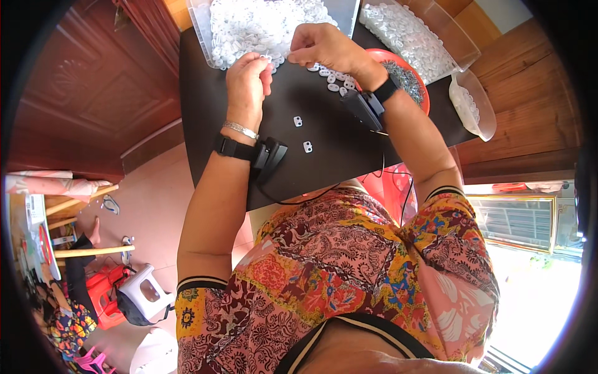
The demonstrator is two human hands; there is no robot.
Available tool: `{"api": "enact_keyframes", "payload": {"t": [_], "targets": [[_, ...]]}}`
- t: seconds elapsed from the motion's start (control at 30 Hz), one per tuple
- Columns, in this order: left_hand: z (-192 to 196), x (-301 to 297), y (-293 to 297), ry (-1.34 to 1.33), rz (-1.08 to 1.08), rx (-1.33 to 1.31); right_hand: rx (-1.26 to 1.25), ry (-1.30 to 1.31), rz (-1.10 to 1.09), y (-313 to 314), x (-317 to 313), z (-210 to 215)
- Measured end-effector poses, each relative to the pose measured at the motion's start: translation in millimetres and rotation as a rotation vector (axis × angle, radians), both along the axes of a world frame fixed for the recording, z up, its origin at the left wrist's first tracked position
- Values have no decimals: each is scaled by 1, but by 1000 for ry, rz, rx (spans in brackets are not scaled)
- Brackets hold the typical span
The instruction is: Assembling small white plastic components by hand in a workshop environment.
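My left hand [249,80] is closed in a pinch above the dark table, near the front of a clear plastic bin [202,34]. A small white plastic piece [266,57] shows at its fingertips. Just to the right, my right hand [325,47] is closed with thumb and fingers together, and what it pinches is too small to make out. The bin holds a heap of small white plastic pieces [265,25]. Below my right hand lie several loose white oval pieces [333,80] with holes. Nearer me on the table are two white pieces, one [298,121] behind the other [308,147].
Behind my right wrist stands a red bowl [426,100] of small metal parts. Beyond it are a clear tray [464,53] of translucent pieces and a white scoop-shaped container [464,115]. Black cables [299,202] hang at the table edge. Another person [68,311] is at lower left.
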State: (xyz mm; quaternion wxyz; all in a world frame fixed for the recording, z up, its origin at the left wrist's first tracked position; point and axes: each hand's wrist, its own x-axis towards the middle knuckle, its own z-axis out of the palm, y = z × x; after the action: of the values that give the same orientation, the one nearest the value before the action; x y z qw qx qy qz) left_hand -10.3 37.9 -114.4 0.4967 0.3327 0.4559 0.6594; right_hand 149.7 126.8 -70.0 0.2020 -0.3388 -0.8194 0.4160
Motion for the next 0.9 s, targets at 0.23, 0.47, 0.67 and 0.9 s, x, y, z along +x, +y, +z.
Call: {"api": "enact_keyframes", "payload": {"t": [0.23,0.47,0.67,0.9], "targets": [[5,8,-9,65,-67,28,-430,487,49,-15,8,-12],[10,16,-15,119,-74,79,-577,591,81,-16,13,-20],[8,18,-17,160,-93,52,-489,551,13,-21,13,-17],[7,23,-16,209,-66,34,-314,472,31,-23,10,-18]]}}
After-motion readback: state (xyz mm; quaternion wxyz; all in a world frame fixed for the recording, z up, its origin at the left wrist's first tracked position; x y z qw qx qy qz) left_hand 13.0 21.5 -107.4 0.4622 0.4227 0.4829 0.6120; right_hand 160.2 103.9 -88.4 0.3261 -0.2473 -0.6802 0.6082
